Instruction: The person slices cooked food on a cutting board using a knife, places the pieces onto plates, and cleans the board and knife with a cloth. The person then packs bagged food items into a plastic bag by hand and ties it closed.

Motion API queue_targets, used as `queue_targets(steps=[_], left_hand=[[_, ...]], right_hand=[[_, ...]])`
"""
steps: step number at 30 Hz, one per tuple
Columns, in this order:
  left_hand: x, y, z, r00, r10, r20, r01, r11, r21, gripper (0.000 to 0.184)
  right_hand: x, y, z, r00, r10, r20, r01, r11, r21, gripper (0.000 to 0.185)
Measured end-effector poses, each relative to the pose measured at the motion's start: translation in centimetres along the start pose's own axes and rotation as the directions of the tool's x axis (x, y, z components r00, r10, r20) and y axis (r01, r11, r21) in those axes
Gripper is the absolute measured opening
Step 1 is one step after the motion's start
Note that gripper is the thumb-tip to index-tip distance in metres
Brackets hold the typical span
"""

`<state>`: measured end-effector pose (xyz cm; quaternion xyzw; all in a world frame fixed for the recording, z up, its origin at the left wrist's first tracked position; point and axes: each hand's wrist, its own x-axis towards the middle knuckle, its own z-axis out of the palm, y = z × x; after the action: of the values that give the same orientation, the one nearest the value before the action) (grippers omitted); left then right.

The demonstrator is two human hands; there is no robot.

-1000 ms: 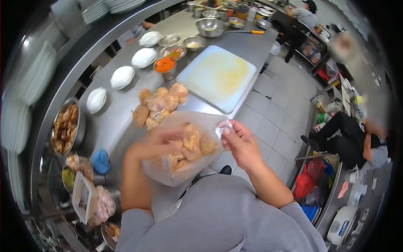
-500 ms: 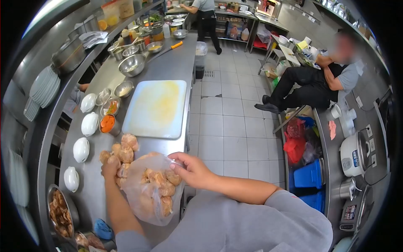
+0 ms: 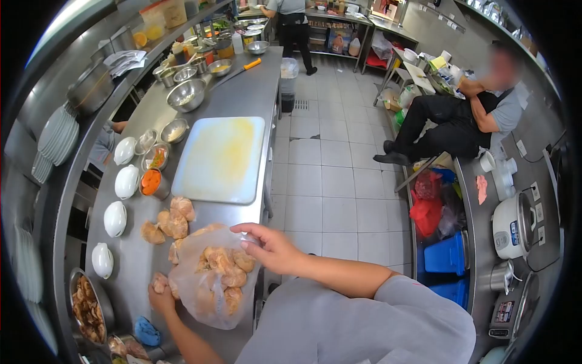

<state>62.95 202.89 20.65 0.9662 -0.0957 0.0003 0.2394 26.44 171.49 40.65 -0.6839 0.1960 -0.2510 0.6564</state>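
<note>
A clear plastic bag (image 3: 209, 288) with several pale brown meat pieces in it rests at the near edge of the steel counter. My right hand (image 3: 270, 247) pinches the bag's rim at its upper right. Beside the bag's left side, my left hand (image 3: 162, 298) is closed round one meat piece (image 3: 159, 283). Several more loose pieces (image 3: 174, 223) lie on the counter just beyond the bag. Behind them is a white cutting board (image 3: 219, 159) with yellow stains.
White lidded dishes (image 3: 115, 218) line the counter's left, near a cup of orange food (image 3: 154, 183). A bowl of brown pieces (image 3: 91, 306) stands at the lower left. One person (image 3: 451, 115) sits at the right; another (image 3: 294, 30) stands at the back.
My left hand has moved from the loose pieces toward me, down beside the bag, with a piece in it. My right hand still holds the bag's rim.
</note>
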Motion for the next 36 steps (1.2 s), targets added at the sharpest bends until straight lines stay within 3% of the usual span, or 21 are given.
queue_targets(steps=[1,2,4,6,7,9,10,12,14,17,19,22,24,26,28,30,31,33,34,36], left_hand=[[-0.9,-1.1,-0.2,1.0,0.001,-0.019,-0.004,0.984,-0.176,0.07],[-1.7,-2.0,0.4,1.0,-0.019,-0.018,0.016,0.987,-0.162,0.07],[-4.3,-2.9,-0.4,0.998,-0.014,-0.066,-0.007,0.951,-0.308,0.065],[-8.3,1.5,-3.6,0.99,-0.132,-0.049,0.122,0.979,-0.163,0.06],[-6.8,-4.4,-0.8,0.993,-0.116,-0.029,0.109,0.979,-0.171,0.054],[-10.6,-2.5,-2.1,0.996,-0.017,-0.091,-0.015,0.942,-0.334,0.043],[-11.5,-3.1,-2.9,0.992,-0.061,-0.115,0.022,0.951,-0.31,0.043],[-12.1,-3.2,-3.4,0.983,-0.184,-0.006,0.153,0.834,-0.53,0.032],[-12.0,-3.4,-6.0,0.982,-0.185,0.034,0.166,0.772,-0.614,0.029],[-12.3,1.3,-12.8,0.993,-0.086,0.083,0.118,0.581,-0.805,0.029],[-13.7,9.0,-19.2,0.995,0.027,0.091,0.068,0.469,-0.88,0.034],[-14.2,17.2,-22.1,0.918,0.347,0.193,0.077,0.32,-0.944,0.045],[-13.4,20.0,-18.4,0.761,0.569,0.312,0.143,0.322,-0.936,0.043],[-13.3,23.0,-13.2,0.73,0.43,0.532,0.148,0.66,-0.737,0.037],[-11.3,24.0,-6.0,0.855,0.325,0.404,-0.065,0.84,-0.538,0.029],[-9.1,22.8,-0.5,0.952,0.286,0.114,-0.255,0.94,-0.225,0.026],[-8.2,22.5,0.2,0.954,0.279,0.11,-0.249,0.94,-0.232,0.026],[-6.6,22.7,1.2,0.944,0.252,0.211,-0.248,0.968,-0.045,0.031],[-6.6,22.6,1.3,0.943,0.258,0.212,-0.251,0.966,-0.056,0.031],[-6.8,21.7,1.0,0.903,0.375,0.209,-0.313,0.909,-0.275,0.041]], right_hand=[[0.2,0.3,0.0,1.0,0.008,0.005,-0.008,1.0,0.003,0.036],[0.5,0.8,-0.1,1.0,-0.008,-0.011,0.008,1.0,0.009,0.035],[0.9,2.4,0.2,0.998,-0.063,-0.031,0.063,0.998,0.015,0.033],[1.8,3.4,0.5,0.994,-0.106,-0.036,0.107,0.994,0.036,0.032],[2.0,3.2,0.4,0.994,-0.105,-0.031,0.107,0.993,0.056,0.032],[2.1,2.2,0.2,0.999,0.052,0.015,-0.053,0.99,0.128,0.031],[2.1,2.1,0.3,0.998,0.051,0.036,-0.056,0.983,0.173,0.031],[2.5,2.3,0.2,0.997,0.044,0.065,-0.057,0.974,0.218,0.031],[2.9,2.3,0.0,0.991,0.065,0.116,-0.095,0.955,0.28,0.04],[3.0,1.0,0.2,0.983,0.032,0.179,-0.099,0.92,0.38,0.053],[3.3,-0.3,0.8,0.968,-0.002,0.251,-0.097,0.92,0.38,0.06],[3.8,-2.3,2.4,0.931,-0.077,0.358,-0.092,0.898,0.431,0.072],[3.9,-3.7,3.8,0.908,-0.128,0.398,-0.085,0.876,0.476,0.076],[3.5,-4.6,5.4,0.925,-0.217,0.313,0.032,0.862,0.505,0.088],[3.4,-4.0,5.2,0.922,-0.212,0.324,0.026,0.869,0.494,0.089],[3.0,-2.9,5.0,0.921,-0.196,0.337,0.012,0.879,0.477,0.09],[2.6,-2.6,4.8,0.919,-0.161,0.36,-0.029,0.883,0.469,0.088],[1.6,-2.1,4.6,0.917,-0.131,0.377,-0.057,0.892,0.448,0.087],[0.8,-1.8,4.5,0.912,-0.135,0.387,-0.031,0.918,0.394,0.082],[0.1,-0.7,3.8,0.913,-0.144,0.381,0.008,0.942,0.337,0.077]])
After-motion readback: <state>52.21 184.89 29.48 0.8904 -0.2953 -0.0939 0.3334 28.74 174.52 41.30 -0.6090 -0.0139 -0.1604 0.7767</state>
